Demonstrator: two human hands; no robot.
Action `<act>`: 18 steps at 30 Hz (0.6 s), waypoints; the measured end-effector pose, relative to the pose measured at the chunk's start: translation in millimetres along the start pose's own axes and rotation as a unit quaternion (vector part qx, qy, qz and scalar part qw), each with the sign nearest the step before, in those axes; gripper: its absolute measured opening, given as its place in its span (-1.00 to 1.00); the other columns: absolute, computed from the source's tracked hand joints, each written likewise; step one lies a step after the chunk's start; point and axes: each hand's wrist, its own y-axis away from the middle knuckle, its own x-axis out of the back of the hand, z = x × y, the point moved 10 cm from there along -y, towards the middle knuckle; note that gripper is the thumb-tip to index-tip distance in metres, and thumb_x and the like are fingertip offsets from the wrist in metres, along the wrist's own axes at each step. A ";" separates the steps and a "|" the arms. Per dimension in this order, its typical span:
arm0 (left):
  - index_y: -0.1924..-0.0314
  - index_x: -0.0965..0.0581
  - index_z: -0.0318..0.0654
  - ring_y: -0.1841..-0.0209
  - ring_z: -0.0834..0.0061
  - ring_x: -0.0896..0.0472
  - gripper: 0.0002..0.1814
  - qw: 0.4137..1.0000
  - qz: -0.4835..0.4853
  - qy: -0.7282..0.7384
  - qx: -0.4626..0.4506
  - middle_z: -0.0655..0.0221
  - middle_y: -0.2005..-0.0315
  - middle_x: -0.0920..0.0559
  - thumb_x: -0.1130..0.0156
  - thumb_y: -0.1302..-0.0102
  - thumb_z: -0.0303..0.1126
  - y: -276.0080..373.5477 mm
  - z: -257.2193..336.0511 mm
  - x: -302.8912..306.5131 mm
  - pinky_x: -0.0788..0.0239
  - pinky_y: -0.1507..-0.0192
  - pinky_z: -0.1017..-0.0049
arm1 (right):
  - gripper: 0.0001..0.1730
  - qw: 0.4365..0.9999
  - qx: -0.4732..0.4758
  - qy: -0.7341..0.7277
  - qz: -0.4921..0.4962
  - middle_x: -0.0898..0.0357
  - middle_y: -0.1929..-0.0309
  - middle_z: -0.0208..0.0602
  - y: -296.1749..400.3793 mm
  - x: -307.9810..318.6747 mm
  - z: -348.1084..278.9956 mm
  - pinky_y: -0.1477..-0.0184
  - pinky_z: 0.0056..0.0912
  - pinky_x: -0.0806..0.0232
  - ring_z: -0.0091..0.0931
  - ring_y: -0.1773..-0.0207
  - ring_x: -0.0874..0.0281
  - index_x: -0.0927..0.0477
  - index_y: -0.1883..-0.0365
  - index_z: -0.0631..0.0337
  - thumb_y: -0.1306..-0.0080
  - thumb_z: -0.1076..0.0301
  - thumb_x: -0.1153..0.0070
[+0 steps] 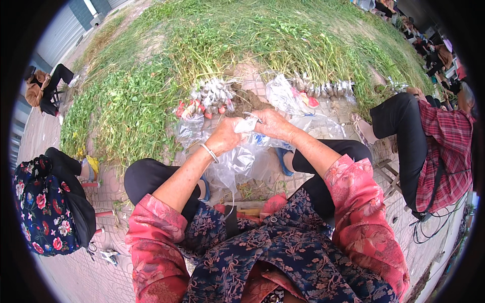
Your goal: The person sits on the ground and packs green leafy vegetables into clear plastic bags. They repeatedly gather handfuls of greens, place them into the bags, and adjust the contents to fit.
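My left hand (224, 137), with a pale bangle at the wrist, grips one side of a small white plastic piece (246, 125). My right hand (273, 123) meets it from the right, its fingers closed on the other side of the same piece. Below my hands, clear plastic bags (242, 161) lie spread on the paving between my feet. Beyond the hands rests a mound of brown soil (246, 99). Left of the soil stands a cluster of plastic-wrapped root bundles (213, 92) with green stems; a row of similar bundles (329, 89) stands to the right.
Cut green plants (132, 110) cover the ground ahead. A crumpled clear bag (282, 92) lies right of the soil. A person in a plaid shirt (439, 151) sits at the right, one in floral clothing (45, 204) at the left, another person (41, 87) farther off.
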 end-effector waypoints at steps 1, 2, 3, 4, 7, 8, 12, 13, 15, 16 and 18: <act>0.37 -0.48 -0.39 0.51 0.69 -0.40 -0.88 0.994 0.011 0.102 -0.039 0.46 0.56 -0.50 -0.02 -0.05 -0.61 -6.5 -15.4 0.9 -0.27 0.48 0.61 | -0.72 0.999 -0.004 0.024 0.026 -0.50 0.47 -0.07 1.8 3.7 -5.8 0.26 -0.14 -0.28 -0.14 0.30 -0.46 -0.50 0.38 0.16 0.00 0.19 0.03; 0.39 -0.48 -0.37 0.55 0.71 -0.35 -0.90 0.989 0.021 0.143 0.038 0.49 0.58 -0.46 0.00 -0.08 -0.56 -6.7 -27.4 -2.8 -0.21 0.53 0.63 | -0.71 0.998 -0.022 0.049 0.039 -0.50 0.41 -0.05 1.3 3.9 -1.2 0.19 -0.12 -0.28 -0.14 0.24 -0.45 -0.50 0.35 0.16 0.01 0.21 0.04; 0.43 -0.48 -0.33 0.59 0.72 -0.29 -0.90 0.986 0.050 0.154 0.044 0.54 0.62 -0.41 0.01 -0.10 -0.50 -10.2 -39.0 -1.6 -0.11 0.57 0.65 | -0.70 0.995 -0.039 0.082 0.038 -0.51 0.38 -0.04 -0.3 2.2 3.6 0.15 -0.13 -0.28 -0.15 0.22 -0.45 -0.50 0.33 0.17 0.01 0.22 0.04; 0.46 -0.48 -0.31 0.60 0.72 -0.27 -0.89 0.988 0.059 0.124 0.065 0.55 0.63 -0.41 0.01 -0.11 -0.47 -11.0 -40.2 -4.1 -0.06 0.58 0.64 | -0.70 0.992 -0.054 0.104 0.053 -0.51 0.38 -0.02 3.2 6.7 3.2 0.15 -0.11 -0.28 -0.14 0.22 -0.45 -0.51 0.34 0.19 0.01 0.23 0.03; 0.56 -0.46 -0.34 0.64 0.68 -0.27 -0.83 0.993 0.064 0.081 0.061 0.47 0.72 -0.39 -0.01 -0.12 -0.43 -10.8 -55.3 -15.5 -0.09 0.60 0.55 | -0.72 0.983 -0.063 0.162 0.051 -0.50 0.43 -0.01 2.7 -1.2 2.8 0.22 -0.11 -0.30 -0.13 0.27 -0.46 -0.50 0.36 0.21 0.04 0.26 0.01; 0.56 -0.46 -0.36 0.64 0.66 -0.28 -0.81 0.996 0.070 0.043 0.034 0.43 0.73 -0.39 -0.01 -0.13 -0.42 -10.3 -49.0 -18.9 -0.10 0.59 0.53 | -0.73 0.982 -0.075 0.167 0.053 -0.51 0.41 -0.02 1.7 -2.2 4.2 0.22 -0.10 -0.31 -0.13 0.26 -0.46 -0.50 0.36 0.20 0.04 0.29 0.01; 0.57 -0.44 -0.42 0.64 0.56 -0.33 -0.76 0.997 0.062 -0.006 -0.044 0.30 0.75 -0.40 0.00 -0.14 -0.37 6.4 -21.6 -30.4 -0.18 0.56 0.44 | -0.79 0.971 -0.116 0.196 0.070 -0.52 0.38 -0.03 -1.7 -6.0 20.6 0.21 -0.10 -0.33 -0.15 0.24 -0.49 -0.50 0.40 0.20 0.05 0.40 0.04; 0.57 -0.44 -0.42 0.64 0.52 -0.35 -0.75 0.997 0.064 0.006 -0.046 0.28 0.75 -0.41 0.00 -0.14 -0.37 9.4 -20.3 -32.8 -0.20 0.55 0.42 | -0.81 0.968 -0.122 0.205 0.080 -0.52 0.37 -0.02 -2.7 -4.7 24.8 0.22 -0.11 -0.34 -0.15 0.24 -0.49 -0.50 0.42 0.21 0.05 0.42 0.04; 0.57 -0.44 -0.42 0.64 0.43 -0.39 -0.75 0.996 0.066 0.036 -0.050 0.22 0.75 -0.42 0.01 -0.14 -0.36 12.1 -16.1 -40.7 -0.22 0.52 0.38 | -0.80 0.969 -0.133 0.199 0.065 -0.52 0.36 0.00 -1.2 -7.3 28.9 0.22 -0.12 -0.35 -0.15 0.22 -0.50 -0.51 0.40 0.21 0.05 0.47 0.06; 0.56 -0.43 -0.43 0.62 0.27 -0.43 -0.75 0.993 0.060 -0.038 -0.095 0.13 0.75 -0.42 0.03 -0.13 -0.37 16.8 -1.6 -37.7 -0.24 0.50 0.33 | -0.79 0.968 -0.144 0.200 0.054 -0.52 0.35 0.00 -1.2 -9.3 28.9 0.21 -0.12 -0.35 -0.15 0.22 -0.50 -0.51 0.39 0.21 0.05 0.46 0.06; 0.57 -0.43 -0.43 0.61 0.21 -0.45 -0.75 0.991 0.049 -0.078 -0.101 0.08 0.72 -0.43 0.03 -0.13 -0.37 18.4 1.4 -38.7 -0.25 0.49 0.33 | -0.77 0.966 -0.154 0.202 0.040 -0.52 0.34 0.00 -0.8 -11.9 29.6 0.19 -0.12 -0.34 -0.17 0.20 -0.50 -0.51 0.35 0.20 0.02 0.46 0.07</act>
